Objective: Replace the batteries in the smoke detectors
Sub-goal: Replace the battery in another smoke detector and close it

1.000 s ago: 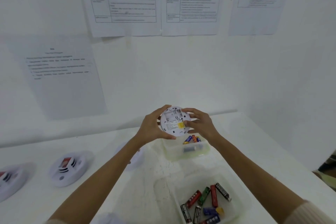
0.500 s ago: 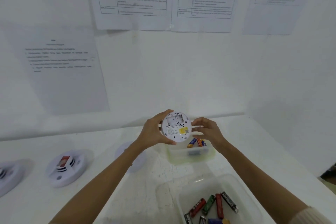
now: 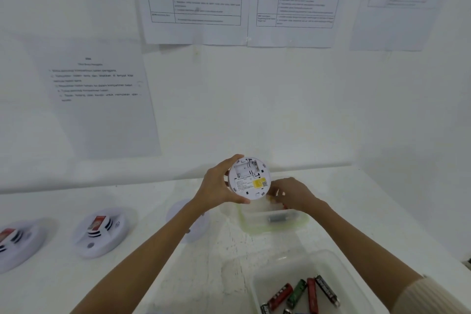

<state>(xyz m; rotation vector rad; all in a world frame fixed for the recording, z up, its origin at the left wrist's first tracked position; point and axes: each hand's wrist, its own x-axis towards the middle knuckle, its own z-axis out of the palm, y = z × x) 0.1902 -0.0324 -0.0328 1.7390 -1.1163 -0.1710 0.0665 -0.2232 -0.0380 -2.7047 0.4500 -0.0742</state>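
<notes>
My left hand (image 3: 215, 187) grips a round white smoke detector (image 3: 249, 179) above the table, its back turned to me. The battery compartment in its upper half lies bare, and a yellow sticker sits below it. My right hand (image 3: 293, 194) is off the detector and reaches down into the small clear container (image 3: 276, 225) just behind it. Its fingertips are among coloured batteries there, blurred, so I cannot tell whether they pinch one. A grey battery (image 3: 280, 218) lies in the front of that container.
A larger clear tub (image 3: 257, 285) at the near right holds several red, green and black batteries (image 3: 300, 293). Two more white detectors (image 3: 100, 233) (image 3: 15, 242) lie at the left, and another (image 3: 178, 214) sits partly under my left forearm. Walls with taped papers close off the back and right.
My right hand has let go of the detector's rim and dropped into the small container. My left hand now holds the detector alone, a little higher.
</notes>
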